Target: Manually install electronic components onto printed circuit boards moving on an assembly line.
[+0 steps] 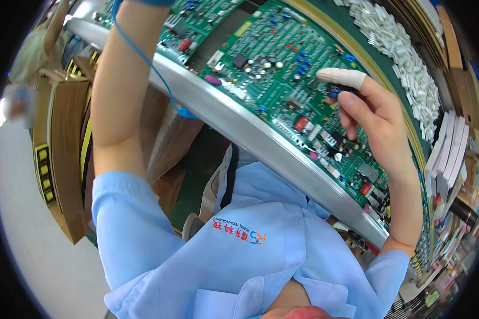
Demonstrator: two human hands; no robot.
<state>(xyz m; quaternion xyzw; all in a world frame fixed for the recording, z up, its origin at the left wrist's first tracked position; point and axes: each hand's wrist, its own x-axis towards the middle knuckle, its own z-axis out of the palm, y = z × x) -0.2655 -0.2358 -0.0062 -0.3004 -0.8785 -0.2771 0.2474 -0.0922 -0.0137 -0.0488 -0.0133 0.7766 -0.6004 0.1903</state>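
My right hand [382,114] is over a green circuit board [274,80] packed with small parts. A white finger cot [346,78] covers its index finger. Between that fingertip and the thumb is a small dark blue and black component [335,90], held close above the board; whether it touches the board I cannot tell. My left forearm [125,80] reaches up past the top edge, with a blue wrist band [149,1] at the wrist. The left hand itself is out of the picture. From the band a thin blue cord [162,81] hangs down beside the forearm.
A metal rail [245,125] runs along the board's near edge. Another populated board [202,24] lies to its left. Many white parts [404,58] are heaped beyond the right hand. Cardboard boxes [69,154] stand at left, near another person [37,50]. White stacked pieces [446,151] are at right.
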